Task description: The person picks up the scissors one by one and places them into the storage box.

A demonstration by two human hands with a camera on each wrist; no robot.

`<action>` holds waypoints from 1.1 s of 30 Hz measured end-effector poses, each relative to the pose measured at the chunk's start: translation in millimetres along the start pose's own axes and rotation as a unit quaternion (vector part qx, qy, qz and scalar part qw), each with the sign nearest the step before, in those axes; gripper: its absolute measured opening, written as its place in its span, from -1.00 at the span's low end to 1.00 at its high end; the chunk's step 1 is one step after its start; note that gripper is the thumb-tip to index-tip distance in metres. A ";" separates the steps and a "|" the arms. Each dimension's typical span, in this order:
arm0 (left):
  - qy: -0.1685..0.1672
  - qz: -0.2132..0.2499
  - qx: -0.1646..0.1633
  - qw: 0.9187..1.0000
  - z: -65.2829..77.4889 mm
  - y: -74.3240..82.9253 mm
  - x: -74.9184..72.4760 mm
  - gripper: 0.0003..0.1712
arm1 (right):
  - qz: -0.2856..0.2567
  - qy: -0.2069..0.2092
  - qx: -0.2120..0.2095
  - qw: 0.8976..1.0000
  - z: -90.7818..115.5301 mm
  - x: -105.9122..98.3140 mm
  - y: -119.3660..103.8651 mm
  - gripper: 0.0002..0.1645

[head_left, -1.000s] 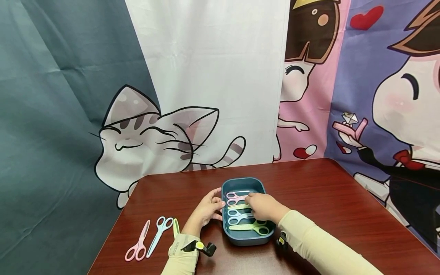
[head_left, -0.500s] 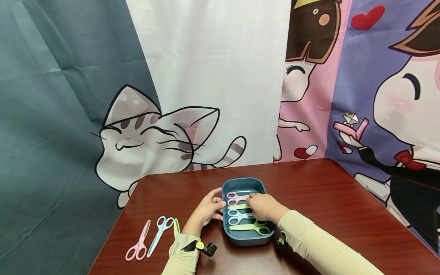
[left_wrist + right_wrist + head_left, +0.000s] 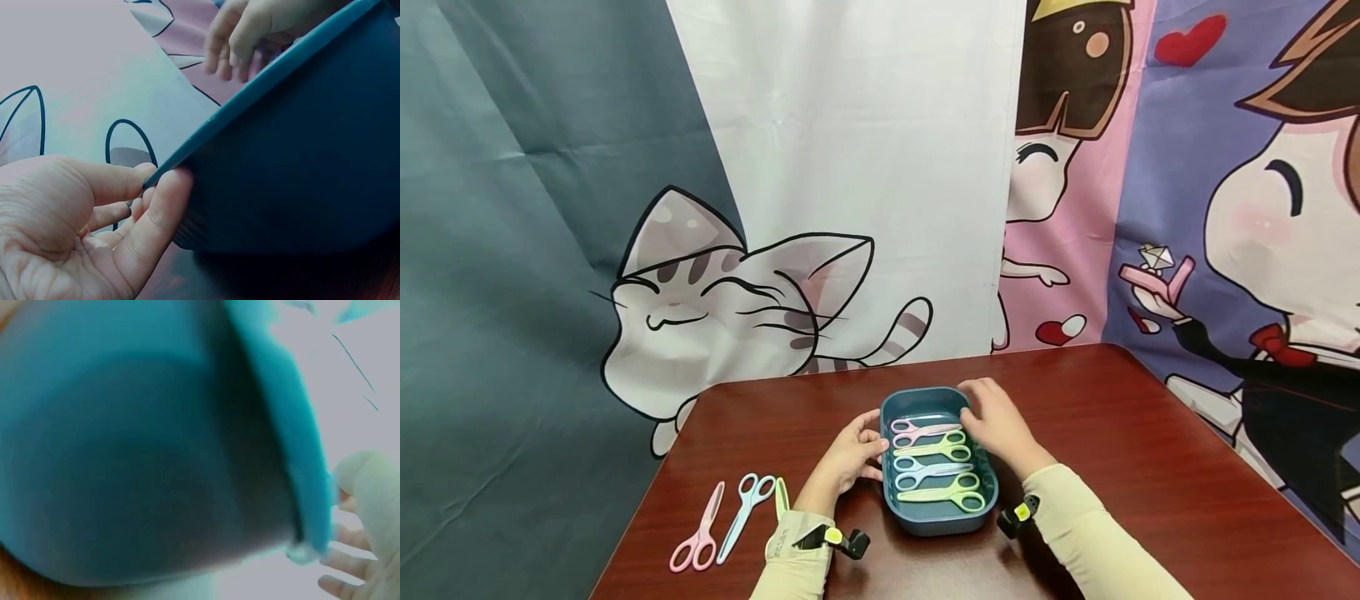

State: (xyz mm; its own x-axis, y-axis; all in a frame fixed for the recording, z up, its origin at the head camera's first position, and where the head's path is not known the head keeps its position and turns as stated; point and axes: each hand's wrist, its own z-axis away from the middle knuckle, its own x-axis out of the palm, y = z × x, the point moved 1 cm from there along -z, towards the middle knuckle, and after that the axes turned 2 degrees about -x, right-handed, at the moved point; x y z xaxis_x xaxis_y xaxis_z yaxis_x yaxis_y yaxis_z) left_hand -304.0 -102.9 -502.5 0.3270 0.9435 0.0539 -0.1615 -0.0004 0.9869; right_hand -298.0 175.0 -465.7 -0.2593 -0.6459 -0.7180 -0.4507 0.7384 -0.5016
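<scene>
In the head view a dark blue plastic box (image 3: 938,526) holds pink scissors (image 3: 904,441), green scissors (image 3: 957,452), light blue scissors (image 3: 912,479) and more green scissors (image 3: 966,500) in front, all lying crosswise. My left hand (image 3: 848,457) is at the box's left side. Its thumb and a finger pinch the rim, as the left wrist view shows. My right hand (image 3: 997,423) is over the right rim with relaxed fingers and nothing visible in them. The right wrist view shows it blurred, close beside the rim; contact cannot be told.
Left of my left forearm, another pair of pink scissors (image 3: 703,533), a pair of light blue scissors (image 3: 748,512) and a green blade (image 3: 782,497) lie on the reddish-brown table (image 3: 790,417). My sleeve partly hides the green one. A printed cloth hangs behind.
My right hand has let go of the green scissors in the box and moved up and right to the rim. My left hand stays at the left rim.
</scene>
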 end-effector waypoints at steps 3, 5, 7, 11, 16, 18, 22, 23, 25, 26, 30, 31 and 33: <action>0.000 0.002 0.001 1.000 0.2 0.3 -0.6 -0.25 | -0.125 0.017 0.142 0.982 4.6 -5.9 14.0 -0.37; 0.002 0.003 -0.002 1.000 1.2 -0.8 -1.6 -0.25 | -0.238 -0.012 0.228 0.944 9.4 -5.2 22.7 -0.27; 0.004 0.004 -0.006 1.000 2.0 -1.6 -2.1 -0.25 | -0.342 -0.052 0.292 0.892 14.9 -3.9 29.6 -0.23; 0.010 0.003 -0.010 1.000 2.6 -0.3 -1.3 -0.25 | -0.450 -0.134 0.331 0.818 22.5 -1.1 37.9 -0.35; 0.013 -0.001 -0.006 1.000 2.1 3.7 0.8 -0.25 | -0.479 -0.165 0.303 0.807 25.1 -1.1 42.1 -0.41; 0.015 0.001 -0.008 1.000 2.4 4.4 1.0 -0.25 | -0.484 -0.168 0.292 0.808 25.2 -0.3 43.1 -0.42; 0.015 0.003 -0.007 1.000 2.5 4.2 1.1 -0.25 | -0.499 -0.178 0.274 0.803 25.7 0.9 44.5 -0.50; 0.015 0.004 -0.007 1.000 2.4 4.0 1.0 -0.25 | -0.503 -0.180 0.271 0.801 26.0 1.4 44.9 -0.52; 0.017 0.001 -0.009 1.000 3.0 3.9 1.0 -0.26 | -0.509 -0.184 0.266 0.798 26.8 2.0 45.8 -0.55; 0.019 -0.002 -0.011 1.000 3.5 4.1 1.0 -0.27 | -0.511 -0.186 0.265 0.796 27.0 2.1 46.1 -0.56; 0.036 -0.015 -0.030 0.999 5.9 6.4 0.6 -0.30 | -0.517 -0.188 0.260 0.794 26.7 1.4 46.9 -0.53; 0.039 -0.020 -0.036 0.998 7.3 7.0 0.1 -0.31 | -0.516 -0.189 0.260 0.794 26.7 1.0 46.9 -0.52; 0.045 -0.029 -0.048 0.997 11.2 8.1 -2.9 -0.31 | -0.514 -0.192 0.260 0.794 27.1 1.3 47.1 -0.51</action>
State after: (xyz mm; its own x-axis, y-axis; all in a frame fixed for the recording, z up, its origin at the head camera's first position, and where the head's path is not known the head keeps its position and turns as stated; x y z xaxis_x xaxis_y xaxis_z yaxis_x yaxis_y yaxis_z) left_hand -295.7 -109.3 -493.0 0.2544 0.9669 -0.0202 -0.2340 0.0818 0.9688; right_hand -296.4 214.2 -503.3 0.3424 -0.9264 0.1568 0.1843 -0.0974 -0.9780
